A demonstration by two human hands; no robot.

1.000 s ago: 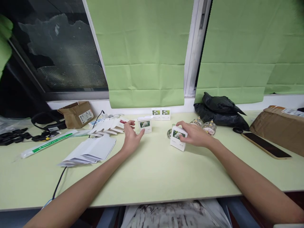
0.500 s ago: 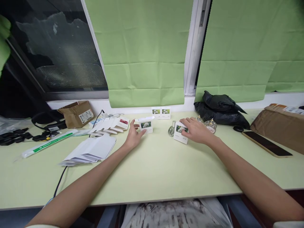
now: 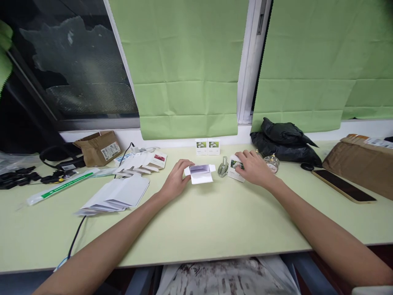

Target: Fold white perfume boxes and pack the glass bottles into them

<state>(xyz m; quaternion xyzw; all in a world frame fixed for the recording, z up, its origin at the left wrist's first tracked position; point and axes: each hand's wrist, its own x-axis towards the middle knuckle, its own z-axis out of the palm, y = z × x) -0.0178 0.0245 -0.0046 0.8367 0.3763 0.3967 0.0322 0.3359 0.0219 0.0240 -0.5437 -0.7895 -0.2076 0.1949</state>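
My left hand [image 3: 177, 178] is closed on the left side of a small white carton [image 3: 202, 177]. The carton's open end faces me, with its flaps spread out and its inside visible. My right hand [image 3: 253, 167] grips a second white box [image 3: 236, 174] with a flower picture, partly covered by the fingers and leaning on the table. Between the two hands a clear glass bottle [image 3: 223, 168] stands on the table, close to the second box. Two matching flower-picture boxes [image 3: 208, 147] stand side by side at the back.
Flattened white cartons [image 3: 118, 194] and more cartons [image 3: 143, 162] lie at left, near a brown cardboard box [image 3: 97, 148]. Round glass bottles [image 3: 272, 164] stand behind my right hand. A black plastic bag [image 3: 285, 143], a phone [image 3: 344, 186] and a large brown parcel [image 3: 362, 164] occupy the right.
The carton at my left hand has moved right and tipped so that its open end faces me; the left hand has closed on it. My right hand and its box shifted slightly right.
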